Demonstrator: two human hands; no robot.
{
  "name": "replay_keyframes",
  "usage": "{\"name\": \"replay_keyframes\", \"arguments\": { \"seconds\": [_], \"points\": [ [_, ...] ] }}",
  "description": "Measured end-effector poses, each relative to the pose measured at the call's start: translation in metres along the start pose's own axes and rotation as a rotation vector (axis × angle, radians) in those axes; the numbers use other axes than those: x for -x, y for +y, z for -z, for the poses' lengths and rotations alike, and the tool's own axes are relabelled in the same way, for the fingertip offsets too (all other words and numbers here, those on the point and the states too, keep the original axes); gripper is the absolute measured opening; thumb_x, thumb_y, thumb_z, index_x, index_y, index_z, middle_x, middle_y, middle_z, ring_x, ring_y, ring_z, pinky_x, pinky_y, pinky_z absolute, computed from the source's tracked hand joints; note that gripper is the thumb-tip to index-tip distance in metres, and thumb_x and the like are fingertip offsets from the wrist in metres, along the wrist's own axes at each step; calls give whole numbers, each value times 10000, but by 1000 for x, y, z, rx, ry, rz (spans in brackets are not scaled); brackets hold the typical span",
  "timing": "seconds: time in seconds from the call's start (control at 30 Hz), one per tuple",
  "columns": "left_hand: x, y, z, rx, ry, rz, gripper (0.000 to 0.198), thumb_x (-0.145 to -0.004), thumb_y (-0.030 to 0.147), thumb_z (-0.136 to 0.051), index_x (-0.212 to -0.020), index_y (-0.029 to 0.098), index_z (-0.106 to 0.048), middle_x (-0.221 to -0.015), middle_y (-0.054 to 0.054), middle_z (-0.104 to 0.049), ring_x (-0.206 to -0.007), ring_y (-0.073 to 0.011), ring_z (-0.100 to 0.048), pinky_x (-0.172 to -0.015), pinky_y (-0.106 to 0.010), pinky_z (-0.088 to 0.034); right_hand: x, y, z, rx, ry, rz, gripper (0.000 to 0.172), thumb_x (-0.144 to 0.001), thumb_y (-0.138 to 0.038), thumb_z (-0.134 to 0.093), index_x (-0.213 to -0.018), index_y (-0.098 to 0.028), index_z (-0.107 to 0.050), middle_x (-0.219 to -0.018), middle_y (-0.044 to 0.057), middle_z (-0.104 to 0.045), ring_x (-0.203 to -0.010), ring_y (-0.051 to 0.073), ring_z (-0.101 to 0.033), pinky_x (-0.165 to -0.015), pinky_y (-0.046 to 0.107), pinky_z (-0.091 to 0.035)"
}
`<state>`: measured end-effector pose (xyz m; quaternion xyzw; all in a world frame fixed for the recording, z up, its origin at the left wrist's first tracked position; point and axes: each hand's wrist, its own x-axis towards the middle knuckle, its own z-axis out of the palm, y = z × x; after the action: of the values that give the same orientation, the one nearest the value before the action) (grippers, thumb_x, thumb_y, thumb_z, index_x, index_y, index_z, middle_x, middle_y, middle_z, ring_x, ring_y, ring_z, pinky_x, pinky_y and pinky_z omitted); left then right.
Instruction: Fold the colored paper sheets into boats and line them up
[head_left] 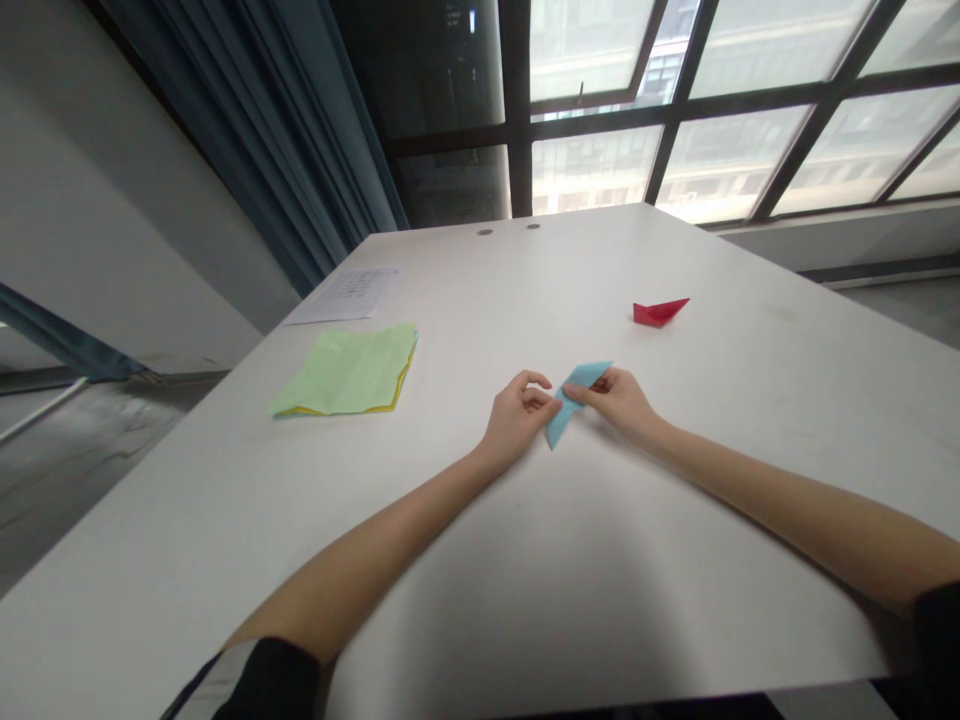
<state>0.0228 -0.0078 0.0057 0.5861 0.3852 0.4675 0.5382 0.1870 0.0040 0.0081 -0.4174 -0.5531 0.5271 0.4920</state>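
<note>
A folded piece of light blue paper [589, 374] is held between my two hands, a little above the white table or resting on it; I cannot tell which. One pointed end sticks out at the upper right and another at the lower left. My left hand [519, 412] pinches the paper's left side, with the thumb against its edge and the fingers curled. On the right part, my right hand [619, 400] grips it with the thumb on top and the fingers behind. Farther back to the right lies a red folded paper boat [660, 313].
Left of my hands lies a stack of coloured paper sheets [349, 370], light green on top with yellow and blue edges showing. Behind it is a printed white sheet [349, 294]. The white table [480, 560] reaches back toward the windows, with a blue curtain [300, 130] at the left.
</note>
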Motion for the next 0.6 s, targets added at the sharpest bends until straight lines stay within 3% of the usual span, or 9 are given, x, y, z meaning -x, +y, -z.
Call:
{"name": "replay_keyframes", "arguments": {
  "seconds": [0.1,0.2,0.4,0.6],
  "points": [
    [-1,-1,2,-55,29,-9,306,-675,333,-683,-908,161,-584,-665,1,-641,-584,-107,-567,-567,-213,-423,1,-4,-1,10,4,8,246,-597,-367,-743,-677,-161,-636,-693,16,-662,-646,146,-583,-649,294,-456],
    [-2,-2,2,-119,45,-21,253,-679,367,-675,-785,139,-646,-700,-36,-656,-632,-133,-584,-604,-238,-445,1,-3,-1,7,36,16,269,-602,-396,-734,-676,-161,-627,-684,19,-653,-641,151,-579,-639,297,-454],
    [0,0,1,-162,11,-23,210,-678,352,-675,-706,144,-654,-682,-32,-663,-605,-131,-575,-575,-235,-443,-3,4,4,31,117,136,264,-668,-426,-683,-713,-174,-617,-651,-5,-592,-618,128,-526,-603,271,-425],
    [3,4,-1,-177,25,-13,251,-671,382,-676,-717,136,-654,-643,-38,-650,-562,-123,-563,-531,-223,-434,-4,2,4,37,94,102,284,-643,-435,-699,-626,-179,-577,-597,-17,-559,-580,119,-498,-584,270,-415]
  ]
}}
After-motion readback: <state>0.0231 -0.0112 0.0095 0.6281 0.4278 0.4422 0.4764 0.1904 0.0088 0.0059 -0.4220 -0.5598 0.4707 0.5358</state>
